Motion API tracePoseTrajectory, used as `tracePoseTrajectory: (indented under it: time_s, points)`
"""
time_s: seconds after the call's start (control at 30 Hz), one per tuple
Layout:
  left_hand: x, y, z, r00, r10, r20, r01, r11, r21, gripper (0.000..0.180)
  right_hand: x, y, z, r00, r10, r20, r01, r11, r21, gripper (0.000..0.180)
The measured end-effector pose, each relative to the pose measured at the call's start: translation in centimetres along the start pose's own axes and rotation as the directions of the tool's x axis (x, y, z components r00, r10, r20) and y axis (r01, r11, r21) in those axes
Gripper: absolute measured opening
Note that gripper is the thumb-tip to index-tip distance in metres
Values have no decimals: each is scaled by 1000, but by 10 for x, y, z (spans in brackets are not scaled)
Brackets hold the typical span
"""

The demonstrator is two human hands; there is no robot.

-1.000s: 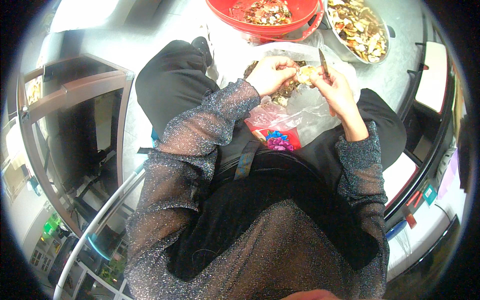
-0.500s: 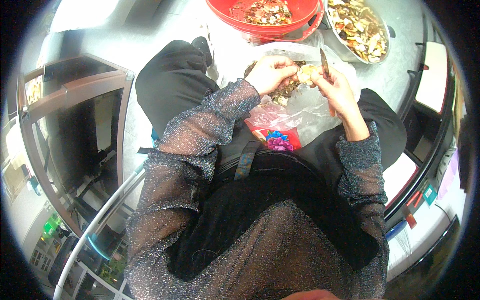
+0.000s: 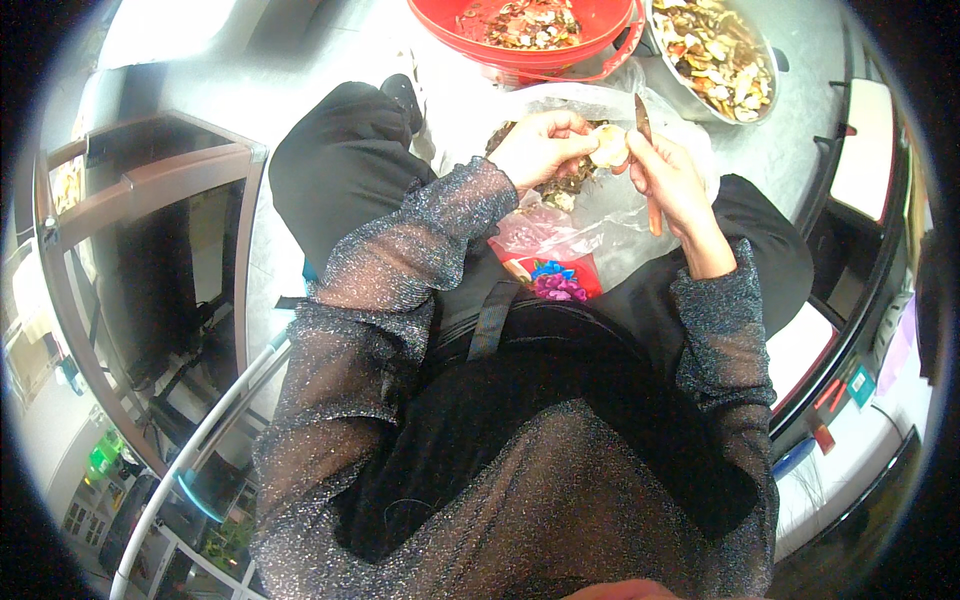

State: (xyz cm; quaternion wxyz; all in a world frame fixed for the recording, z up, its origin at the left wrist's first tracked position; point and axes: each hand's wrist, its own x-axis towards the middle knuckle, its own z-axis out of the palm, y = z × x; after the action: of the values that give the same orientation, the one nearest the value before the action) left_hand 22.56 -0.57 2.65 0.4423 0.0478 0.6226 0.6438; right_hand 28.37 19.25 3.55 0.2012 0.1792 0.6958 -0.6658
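A pale piece [image 3: 609, 146] is up between the two hands, over the plastic bag [image 3: 625, 225] in front of the lap: creamy white with a yellowish tint, small and rounded, its outline uneven, looking thin and brighter than anything in the bag. What food it is, I can't tell at this size. The left hand [image 3: 543, 147] has it by its left edge, thumb and fingertips pinched together, the other fingers curled in, back of the hand turned up. Across from it, the right hand [image 3: 675, 185] is closed around a small knife [image 3: 643, 120], dark narrow blade pointing up and away from the body, orange-brown handle poking out below the palm. The right thumb sits right at the piece's other edge; whether it's pressing there, I can't tell. Both forearms angle inward from the lower corners, the left one reaching across at a long slant, elbow out wide, the right one steeper, wrist tipped inward. Under the left hand, dark brown scraps [image 3: 565, 190] lie in the bag; beyond it stand a red bucket [image 3: 448, 22] with mixed bits inside and, to its right, a pale tub [image 3: 684, 96] full of slices [image 3: 720, 60].
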Motion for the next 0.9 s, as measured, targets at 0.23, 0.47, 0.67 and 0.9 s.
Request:
tracePoseTrajectory:
  time_s: [0.23,0.47,0.67,0.9]
  points:
    - [0,0,1,999,-13,-50,9,996,-94,16,3,2,-1,999,8,-48,-9,1000,-13,33]
    - [1,8,3,998,56,-20,-54,993,108,13,-4,-15,-1,992,-100,-75,80,968,-237,27]
    - [27,25,-6,995,-85,49,84,996,16,18,21,-42,-45,984,-105,-147,69,970,-232,24]
    - [58,30,0,986,-106,128,140,944,-299,15,101,-23,-158,935,-24,-353,-23,991,-130,20]
